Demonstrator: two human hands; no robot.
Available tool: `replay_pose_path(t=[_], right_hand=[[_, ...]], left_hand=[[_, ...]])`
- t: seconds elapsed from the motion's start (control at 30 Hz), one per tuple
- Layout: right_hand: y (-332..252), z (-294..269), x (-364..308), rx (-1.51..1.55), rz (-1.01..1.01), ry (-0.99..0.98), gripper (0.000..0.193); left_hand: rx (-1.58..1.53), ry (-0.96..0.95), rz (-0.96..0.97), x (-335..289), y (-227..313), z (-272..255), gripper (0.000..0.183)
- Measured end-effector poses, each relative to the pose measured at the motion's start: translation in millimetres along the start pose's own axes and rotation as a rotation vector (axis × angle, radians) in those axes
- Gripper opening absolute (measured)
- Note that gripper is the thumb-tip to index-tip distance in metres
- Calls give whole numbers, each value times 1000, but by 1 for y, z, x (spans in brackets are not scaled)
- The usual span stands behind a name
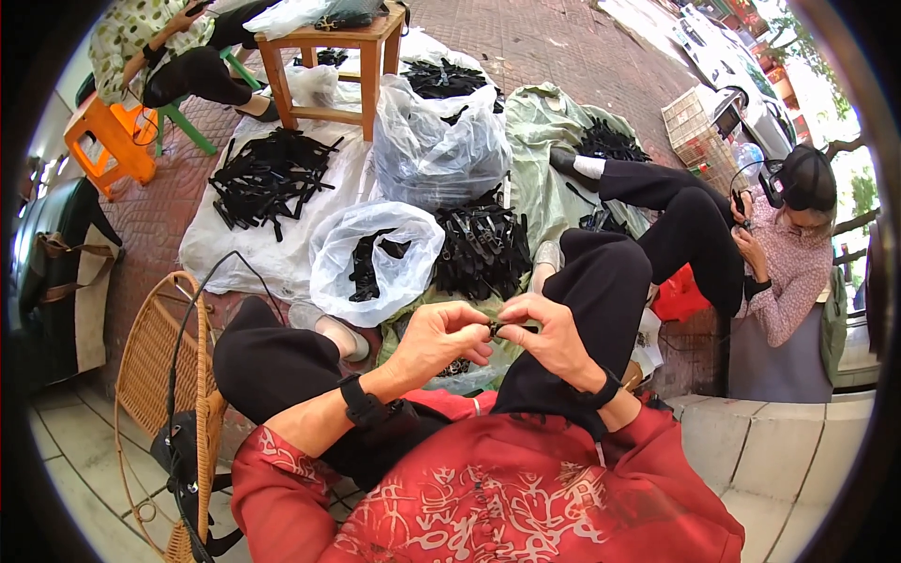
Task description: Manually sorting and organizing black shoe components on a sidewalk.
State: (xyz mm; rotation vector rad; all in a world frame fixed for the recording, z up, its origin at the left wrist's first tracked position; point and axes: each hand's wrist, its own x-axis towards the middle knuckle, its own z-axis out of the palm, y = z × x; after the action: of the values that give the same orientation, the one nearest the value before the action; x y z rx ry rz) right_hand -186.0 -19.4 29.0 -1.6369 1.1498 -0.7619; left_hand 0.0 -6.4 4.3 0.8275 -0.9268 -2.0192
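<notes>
Above my lap, my left hand [439, 343] and my right hand [552, 340] meet, fingertips almost touching. Both pinch a small black strap [528, 328]; most of it is hidden by the fingers, and whether a buckle is on it I cannot tell. Beyond my hands lies a dense pile of black straps with metal buckles [479, 246]. To its left stands an open translucent plastic bag [418, 251] with more black straps inside. Between my knees, partly behind my hands, are small metal pieces [457, 368] on plastic sheeting.
Farther off are a large plastic bag [436, 155], a loose strap pile [272, 178] on white sheeting and a wooden stool [324, 39]. One person [784, 235] sits at right, another [150, 56] at far left by an orange stool [117, 141]. A wicker chair [160, 375] stands at left.
</notes>
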Motion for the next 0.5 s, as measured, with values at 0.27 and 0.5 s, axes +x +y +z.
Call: replay_pose_path(t=[0.27, 0.5], right_hand=[[0, 3, -7, -388, -215, 143, 15], [5, 2, -8, -180, 16, 88, 14]], left_hand=[[-133, 35, -18, 3, -6, -1, 15], [-213, 35, -20, 3, -2, 2, 23]])
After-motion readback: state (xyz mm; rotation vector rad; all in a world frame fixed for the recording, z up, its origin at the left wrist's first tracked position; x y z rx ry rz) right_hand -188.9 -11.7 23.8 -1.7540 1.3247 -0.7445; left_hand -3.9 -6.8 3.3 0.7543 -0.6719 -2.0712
